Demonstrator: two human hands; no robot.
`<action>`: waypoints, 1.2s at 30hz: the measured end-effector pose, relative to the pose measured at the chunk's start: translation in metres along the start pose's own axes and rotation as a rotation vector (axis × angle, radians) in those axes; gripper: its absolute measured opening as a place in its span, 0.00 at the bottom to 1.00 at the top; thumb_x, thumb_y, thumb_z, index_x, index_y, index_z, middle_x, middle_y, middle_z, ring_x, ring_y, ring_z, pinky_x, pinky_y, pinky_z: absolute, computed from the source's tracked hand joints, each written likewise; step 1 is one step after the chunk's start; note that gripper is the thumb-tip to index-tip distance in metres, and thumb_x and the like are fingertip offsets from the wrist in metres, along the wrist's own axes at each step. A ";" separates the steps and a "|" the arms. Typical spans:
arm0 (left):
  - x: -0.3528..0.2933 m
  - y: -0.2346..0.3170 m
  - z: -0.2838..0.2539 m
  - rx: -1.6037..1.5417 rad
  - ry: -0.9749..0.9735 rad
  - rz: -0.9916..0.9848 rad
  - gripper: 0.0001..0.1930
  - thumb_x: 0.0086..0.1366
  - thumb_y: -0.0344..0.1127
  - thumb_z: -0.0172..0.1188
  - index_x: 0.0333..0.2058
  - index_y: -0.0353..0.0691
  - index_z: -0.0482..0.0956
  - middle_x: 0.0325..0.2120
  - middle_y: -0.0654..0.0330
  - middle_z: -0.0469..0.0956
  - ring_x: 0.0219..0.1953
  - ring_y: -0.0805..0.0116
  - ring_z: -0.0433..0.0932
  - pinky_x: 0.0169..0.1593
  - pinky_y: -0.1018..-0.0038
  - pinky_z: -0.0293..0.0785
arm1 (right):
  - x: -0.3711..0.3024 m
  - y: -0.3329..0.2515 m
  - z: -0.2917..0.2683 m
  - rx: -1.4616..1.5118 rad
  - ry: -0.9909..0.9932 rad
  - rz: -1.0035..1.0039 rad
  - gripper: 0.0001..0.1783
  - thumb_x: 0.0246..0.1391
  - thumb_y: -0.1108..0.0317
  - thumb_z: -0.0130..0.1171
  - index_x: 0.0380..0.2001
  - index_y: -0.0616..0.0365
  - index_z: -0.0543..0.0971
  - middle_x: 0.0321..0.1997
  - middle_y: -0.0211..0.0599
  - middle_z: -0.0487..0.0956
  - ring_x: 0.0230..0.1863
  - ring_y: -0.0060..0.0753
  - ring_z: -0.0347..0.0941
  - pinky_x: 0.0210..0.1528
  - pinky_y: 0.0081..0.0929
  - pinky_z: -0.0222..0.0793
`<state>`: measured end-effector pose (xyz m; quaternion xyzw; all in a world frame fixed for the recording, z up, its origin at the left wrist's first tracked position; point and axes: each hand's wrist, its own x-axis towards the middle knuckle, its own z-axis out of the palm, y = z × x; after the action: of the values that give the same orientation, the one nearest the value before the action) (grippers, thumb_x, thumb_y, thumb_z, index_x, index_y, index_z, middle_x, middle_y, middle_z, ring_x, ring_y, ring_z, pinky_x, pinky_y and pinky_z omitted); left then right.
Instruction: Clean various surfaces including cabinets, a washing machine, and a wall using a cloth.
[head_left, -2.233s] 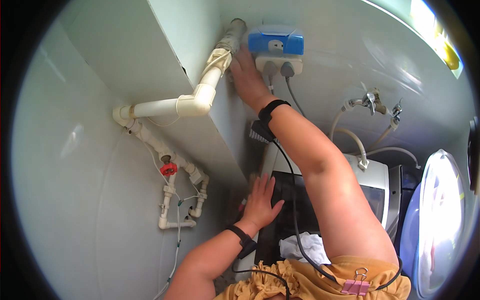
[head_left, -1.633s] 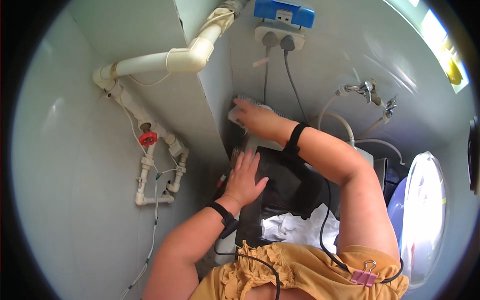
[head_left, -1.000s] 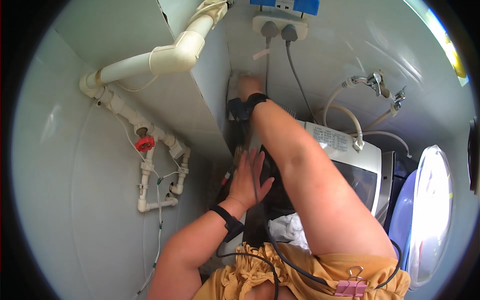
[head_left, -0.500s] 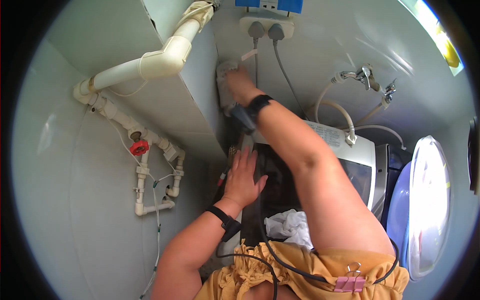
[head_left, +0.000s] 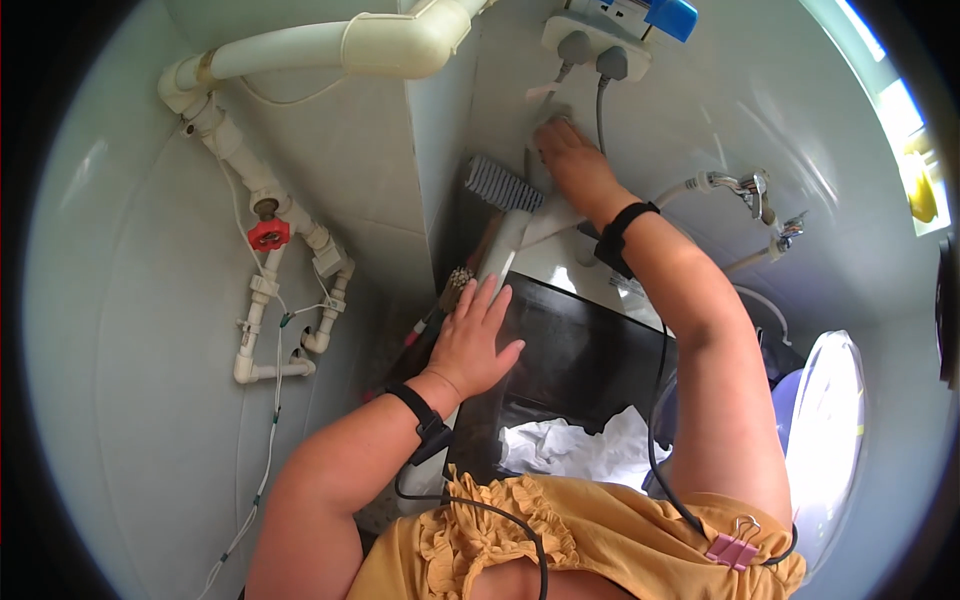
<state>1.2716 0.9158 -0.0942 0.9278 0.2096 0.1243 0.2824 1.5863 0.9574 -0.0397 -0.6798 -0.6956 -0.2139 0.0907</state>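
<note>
My right hand (head_left: pixel 578 168) is raised against the back wall, just below two grey plugs. Its fingers are curled over a pale grey cloth (head_left: pixel 556 112), most of which is hidden. Lower and to the left, my left hand (head_left: pixel 472 342) lies flat with its fingers spread. Its fingertips reach the lower end of a white pole-like piece (head_left: pixel 505 248). A blue-grey brush head (head_left: pixel 503 186) with rows of bristles stands between the two hands, by the wall corner. Beside the left fingers is another bristled brush (head_left: pixel 459 284). Each wrist wears a black band.
A power strip (head_left: pixel 597 44) hangs above my right hand. Metal taps (head_left: pixel 752 190) with hoses stick out at the right. White pipes (head_left: pixel 240 160) with a red valve (head_left: pixel 269 236) run along the left wall. White crumpled material (head_left: pixel 590 445) lies in a black container (head_left: pixel 570 335) before me.
My right hand has moved rightward along the wall, out of the corner, uncovering the blue-grey brush head. My left hand stays by the pole. The view has shifted.
</note>
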 end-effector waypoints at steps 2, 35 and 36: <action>0.000 -0.001 0.001 0.002 0.001 0.000 0.39 0.60 0.46 0.63 0.66 0.39 0.59 0.68 0.47 0.53 0.70 0.44 0.51 0.66 0.54 0.58 | 0.000 0.016 0.027 -0.263 -0.005 -0.261 0.23 0.52 0.76 0.52 0.53 0.63 0.74 0.63 0.43 0.67 0.66 0.43 0.62 0.62 0.32 0.66; 0.002 0.004 -0.004 0.012 -0.029 -0.005 0.39 0.59 0.46 0.63 0.66 0.38 0.59 0.68 0.46 0.53 0.70 0.44 0.51 0.67 0.54 0.57 | 0.081 -0.013 0.045 -0.102 0.038 -0.408 0.10 0.51 0.71 0.52 0.37 0.59 0.79 0.44 0.37 0.75 0.49 0.38 0.72 0.51 0.36 0.71; 0.004 0.006 -0.003 0.005 -0.033 -0.011 0.39 0.59 0.46 0.63 0.66 0.38 0.59 0.68 0.46 0.53 0.70 0.44 0.51 0.67 0.55 0.57 | 0.079 -0.009 0.058 0.031 -0.024 -0.314 0.10 0.53 0.72 0.52 0.38 0.60 0.79 0.46 0.39 0.75 0.50 0.41 0.73 0.54 0.38 0.71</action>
<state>1.2754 0.9147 -0.0879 0.9293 0.2105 0.1069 0.2841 1.5824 1.0536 -0.0597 -0.5636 -0.7977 -0.2065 0.0585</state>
